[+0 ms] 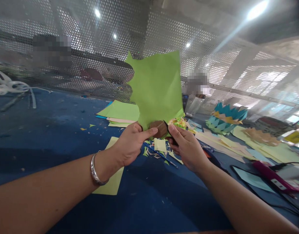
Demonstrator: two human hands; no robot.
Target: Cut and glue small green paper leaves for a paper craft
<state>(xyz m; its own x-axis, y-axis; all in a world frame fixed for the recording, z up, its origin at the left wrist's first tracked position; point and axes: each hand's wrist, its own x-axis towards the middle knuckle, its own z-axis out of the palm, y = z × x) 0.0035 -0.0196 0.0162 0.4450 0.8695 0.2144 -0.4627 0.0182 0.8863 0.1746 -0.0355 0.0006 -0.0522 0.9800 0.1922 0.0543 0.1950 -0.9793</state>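
Head view: a green sheet [156, 84] is held up over the table [151, 208] by the left hand [131, 144], and the grip is pinched near the bottom of it. A small brown piece [159, 129] is touched by the left thumb, in front of the low part of the sheet. The right grip is closed too. In the right hand [187, 148] a thin dark thing [166, 126] is pinched, with its tip just beside the brown piece. What the dark thing is cannot be told.

The sheet is stood nearly upright. Its left edge is cut in wavy bumps, and its right edge is mostly straight. A silver bangle [97, 172] is worn on the left wrist.

Under the hands, small bits of paper are scattered around a blue stick [164, 156]. A pale yellow sheet [114, 183] is partly covered by the left arm. Farther back, a paper pile [123, 110] is seen behind the left hand. To the right, a zigzag paper ring [228, 115] is stood up, and a purple power strip [276, 175] is laid nearer. At the back, everything is bordered by a wall with holes [90, 48].
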